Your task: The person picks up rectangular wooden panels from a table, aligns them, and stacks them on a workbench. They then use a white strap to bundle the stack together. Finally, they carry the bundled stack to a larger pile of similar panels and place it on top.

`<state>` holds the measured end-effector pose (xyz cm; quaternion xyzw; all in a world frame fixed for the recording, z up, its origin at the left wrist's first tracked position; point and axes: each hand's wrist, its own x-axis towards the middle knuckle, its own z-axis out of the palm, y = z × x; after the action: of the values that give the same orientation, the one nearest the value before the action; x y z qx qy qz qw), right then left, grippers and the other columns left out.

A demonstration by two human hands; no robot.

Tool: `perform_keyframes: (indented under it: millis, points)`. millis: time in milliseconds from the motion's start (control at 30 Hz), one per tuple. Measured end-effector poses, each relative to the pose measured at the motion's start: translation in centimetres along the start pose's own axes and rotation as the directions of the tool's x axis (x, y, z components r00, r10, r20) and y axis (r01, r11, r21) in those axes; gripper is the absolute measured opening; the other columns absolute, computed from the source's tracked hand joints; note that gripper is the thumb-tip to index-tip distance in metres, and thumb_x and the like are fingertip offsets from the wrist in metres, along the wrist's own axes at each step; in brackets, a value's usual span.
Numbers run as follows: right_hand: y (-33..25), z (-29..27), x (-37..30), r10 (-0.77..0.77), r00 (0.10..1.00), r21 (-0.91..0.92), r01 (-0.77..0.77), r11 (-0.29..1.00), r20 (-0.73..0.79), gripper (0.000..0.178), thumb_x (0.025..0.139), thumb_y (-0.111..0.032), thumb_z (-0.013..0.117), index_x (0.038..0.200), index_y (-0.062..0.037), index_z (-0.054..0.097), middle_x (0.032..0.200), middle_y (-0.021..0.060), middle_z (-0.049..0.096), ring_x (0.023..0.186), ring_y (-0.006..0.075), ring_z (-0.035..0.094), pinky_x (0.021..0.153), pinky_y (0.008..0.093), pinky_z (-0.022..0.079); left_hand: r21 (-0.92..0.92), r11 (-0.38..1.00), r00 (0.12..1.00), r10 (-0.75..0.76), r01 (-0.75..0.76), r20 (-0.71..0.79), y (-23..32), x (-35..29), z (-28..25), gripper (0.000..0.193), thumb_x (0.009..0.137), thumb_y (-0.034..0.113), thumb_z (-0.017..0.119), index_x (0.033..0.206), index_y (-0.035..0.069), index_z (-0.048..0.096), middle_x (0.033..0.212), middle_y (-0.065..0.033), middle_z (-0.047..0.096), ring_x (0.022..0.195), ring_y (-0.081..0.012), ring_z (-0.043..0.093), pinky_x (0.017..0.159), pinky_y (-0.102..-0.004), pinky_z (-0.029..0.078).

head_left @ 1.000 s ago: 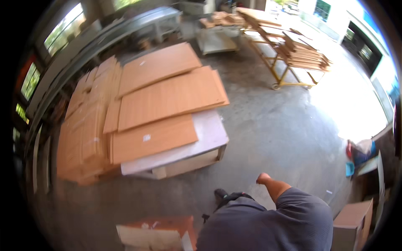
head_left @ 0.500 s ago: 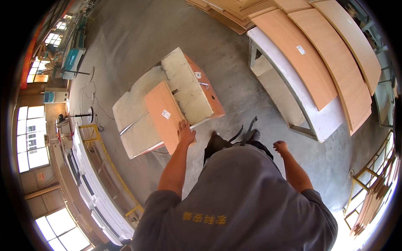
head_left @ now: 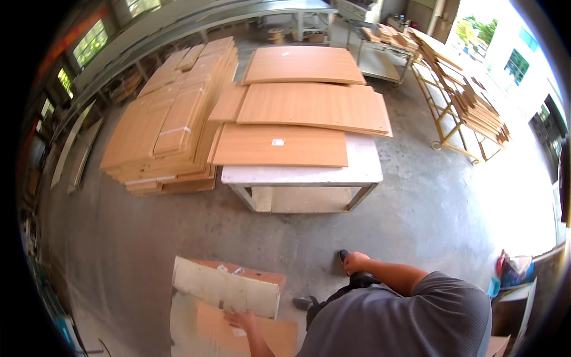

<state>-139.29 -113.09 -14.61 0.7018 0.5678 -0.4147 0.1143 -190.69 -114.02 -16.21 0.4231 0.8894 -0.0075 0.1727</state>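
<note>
My left hand (head_left: pixel 241 320) rests on a wood-coloured panel (head_left: pixel 270 334), its fingers spread over the surface close to a white label. Under that panel is a low bench with a worn, cream-coloured padded top (head_left: pixel 229 285) and a wood-coloured side. White bits lie along that side. My right hand (head_left: pixel 357 262) hangs in front of my dark trousers, fingers curled in, and nothing shows in it. My shoes are on the floor just right of the bench.
Ahead stands a white-topped table (head_left: pixel 363 169) with several wood panels (head_left: pixel 282 146) on it. A tall stack of panels (head_left: pixel 157 119) is to its left. At the far right, a yellow wheeled rack (head_left: pixel 455 128) bears narrow boards. A blue container (head_left: pixel 516 271) sits at the right.
My view has swung right, toward the table of panels, so the bench now shows at the bottom. My left hand has shifted from the panel's edge onto its face. My right hand is nearer my legs.
</note>
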Motion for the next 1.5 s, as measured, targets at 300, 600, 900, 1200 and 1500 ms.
perform_keyframes:
  millis: [300,600,900,1200,1500]
  points:
    - [31.0,13.0,-7.1,0.476,0.737,0.448,-0.672,0.590,0.479,0.015,0.074,-0.028,0.069,0.072,-0.0133,0.072,0.068,0.0021,0.068,0.059,0.0157,0.062,0.055,0.0309,0.052,-0.147,0.729,0.736,0.677,-0.668,0.009,11.6,5.0,0.1,0.068,0.082,0.030,0.067,0.136,-0.001,0.042,0.137,-0.0269,0.045,0.126,-0.0403,0.044,0.106,-0.0432,0.036]
    - [35.6,12.3,-14.8,0.643,0.644,0.887,-0.443,-0.129,0.415,0.037,0.088,-0.028,0.048,0.081,0.0027,0.066,0.079,0.0133,0.072,0.063,0.0218,0.068,0.055,0.0347,0.053,-0.344,0.523,0.222,0.744,-0.780,0.630,48.0,-17.9,9.0,0.058,0.086,0.032,0.066,0.132,0.001,0.050,0.120,-0.0180,0.063,0.112,-0.0280,0.061,0.094,-0.0356,0.049]
    - [49.7,5.6,-10.9,0.602,0.725,0.937,-0.186,-0.297,0.335,0.023,0.086,-0.019,0.056,0.085,-0.0011,0.071,0.082,0.0108,0.071,0.062,0.0212,0.066,0.054,0.0332,0.052,-0.370,0.192,-0.260,0.433,-0.909,0.863,70.9,-31.2,18.3,0.064,0.089,0.040,0.062,0.138,0.003,0.043,0.131,-0.0185,0.056,0.120,-0.0304,0.055,0.100,-0.0379,0.044]
    - [64.9,-20.3,-3.3,0.623,0.701,0.937,-0.285,-0.202,0.347,0.023,0.087,-0.020,0.053,0.096,-0.0054,0.068,0.096,0.0141,0.067,0.078,0.0261,0.064,0.064,0.0361,0.052,-0.371,-0.158,-0.402,0.416,-0.915,0.815,96.4,-28.3,32.3,0.043,0.081,0.030,0.064,0.110,-0.002,0.063,0.097,-0.0229,0.068,0.083,-0.0310,0.066,0.074,-0.0399,0.052]
    - [80.3,-41.9,6.1,0.704,0.660,0.960,-0.107,-0.258,0.263,0.028,0.088,-0.023,0.050,0.107,-0.0093,0.065,0.110,0.0174,0.063,0.096,0.0312,0.060,0.076,0.0390,0.051,-0.646,-0.253,-0.655,0.555,-0.720,0.513,135.7,-51.8,23.7,0.056,0.089,0.032,0.060,0.134,0.002,0.046,0.124,-0.0207,0.058,0.117,-0.0355,0.055,0.099,-0.0398,0.044]
